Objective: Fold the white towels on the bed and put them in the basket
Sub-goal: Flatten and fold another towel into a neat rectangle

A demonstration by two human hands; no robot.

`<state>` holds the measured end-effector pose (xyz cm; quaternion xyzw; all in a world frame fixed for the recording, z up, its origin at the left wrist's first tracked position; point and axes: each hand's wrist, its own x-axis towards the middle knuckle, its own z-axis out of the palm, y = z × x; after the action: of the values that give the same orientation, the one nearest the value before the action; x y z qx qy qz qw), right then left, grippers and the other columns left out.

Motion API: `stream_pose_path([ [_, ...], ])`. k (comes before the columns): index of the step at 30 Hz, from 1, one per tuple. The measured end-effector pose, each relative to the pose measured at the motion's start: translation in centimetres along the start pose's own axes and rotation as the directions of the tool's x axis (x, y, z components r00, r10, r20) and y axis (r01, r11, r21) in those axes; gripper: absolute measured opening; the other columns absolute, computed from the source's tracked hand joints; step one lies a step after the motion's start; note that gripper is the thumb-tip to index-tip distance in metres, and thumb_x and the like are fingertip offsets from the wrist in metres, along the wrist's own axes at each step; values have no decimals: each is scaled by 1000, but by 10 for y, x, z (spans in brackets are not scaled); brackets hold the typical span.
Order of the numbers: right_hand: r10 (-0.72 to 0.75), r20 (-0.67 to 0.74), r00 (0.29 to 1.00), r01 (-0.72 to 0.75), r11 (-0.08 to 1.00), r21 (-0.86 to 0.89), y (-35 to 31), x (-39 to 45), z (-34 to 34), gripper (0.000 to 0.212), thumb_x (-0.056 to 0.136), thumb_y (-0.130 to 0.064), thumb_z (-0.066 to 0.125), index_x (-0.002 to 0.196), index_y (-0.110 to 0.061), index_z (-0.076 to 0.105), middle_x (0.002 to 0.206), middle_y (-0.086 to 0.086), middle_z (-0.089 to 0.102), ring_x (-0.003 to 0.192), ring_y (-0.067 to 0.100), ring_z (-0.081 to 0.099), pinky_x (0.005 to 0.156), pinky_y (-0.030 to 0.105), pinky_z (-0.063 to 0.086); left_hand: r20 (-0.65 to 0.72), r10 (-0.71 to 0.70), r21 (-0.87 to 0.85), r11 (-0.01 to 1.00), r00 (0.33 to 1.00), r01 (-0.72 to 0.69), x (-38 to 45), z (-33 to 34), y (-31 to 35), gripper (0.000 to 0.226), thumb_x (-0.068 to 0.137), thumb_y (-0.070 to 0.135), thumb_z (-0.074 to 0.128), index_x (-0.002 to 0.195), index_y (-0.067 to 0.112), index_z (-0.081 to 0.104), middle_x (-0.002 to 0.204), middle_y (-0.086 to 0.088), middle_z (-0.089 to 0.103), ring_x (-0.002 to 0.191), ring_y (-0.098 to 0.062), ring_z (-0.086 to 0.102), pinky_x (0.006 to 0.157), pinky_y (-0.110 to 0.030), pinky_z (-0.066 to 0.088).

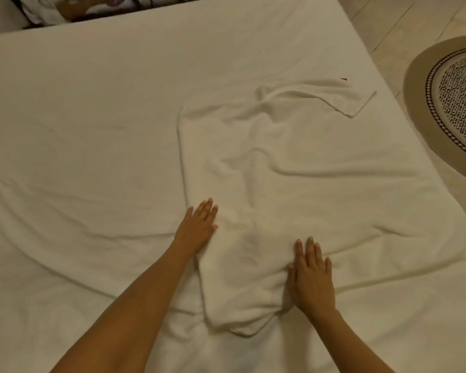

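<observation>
While both hands lie flat with fingers straight, the left hand (198, 227) presses the white towel (267, 200) at its left edge and the right hand (311, 275) near its close end. Towel's long axis runs away from the person, toward the bed (92, 103) right edge. No basket visible.

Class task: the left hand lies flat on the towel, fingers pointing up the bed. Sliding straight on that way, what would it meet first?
Probably only more wrinkled white towel: the left hand points along its left edge; nothing else lies ahead.
</observation>
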<state>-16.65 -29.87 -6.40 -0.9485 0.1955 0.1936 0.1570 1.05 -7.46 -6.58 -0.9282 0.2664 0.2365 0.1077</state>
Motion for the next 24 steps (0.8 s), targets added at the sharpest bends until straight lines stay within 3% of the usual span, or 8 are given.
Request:
stream_pose_path([
  [6,53,-19,998,-51,995,89,-104,-7,47,60,100,-35,20,149,-14,-7,159,9,-9,147,22,-6,118,43,-4,-27,92,64,994,995,-90,17,6,-71,53,105,30,17,151,16,-5,161,-7,-8,149,-21,-2,121,-42,9],
  [11,138,-34,990,-128,968,217,-189,-8,86,63,99,-37,25,148,-15,-7,155,6,-17,147,24,-4,118,42,1,-66,253,138,960,965,-242,43,5,-117,55,104,29,19,151,17,-6,161,-6,-7,149,-21,1,120,-40,10],
  [16,289,-80,954,-263,934,242,-234,-7,107,73,94,-46,39,149,-9,9,158,15,8,145,30,16,116,47,17,-144,322,211,934,936,-289,81,-3,-148,67,97,1,28,151,14,-9,161,-8,-8,149,-22,1,120,-40,12],
  [19,346,-113,931,-319,925,207,-238,-2,112,75,87,-47,31,148,-5,19,155,17,20,141,31,28,112,49,27,-176,327,210,934,929,-289,106,-13,-159,62,100,6,25,151,14,-8,161,-7,-7,149,-20,0,120,-40,10],
  [24,404,-158,901,-371,907,199,-243,7,118,72,82,-38,30,146,-5,24,153,17,26,139,32,33,109,53,28,-182,371,204,920,911,-334,143,-33,-166,58,102,15,25,152,14,-3,161,-7,-3,149,-20,4,120,-41,10],
])
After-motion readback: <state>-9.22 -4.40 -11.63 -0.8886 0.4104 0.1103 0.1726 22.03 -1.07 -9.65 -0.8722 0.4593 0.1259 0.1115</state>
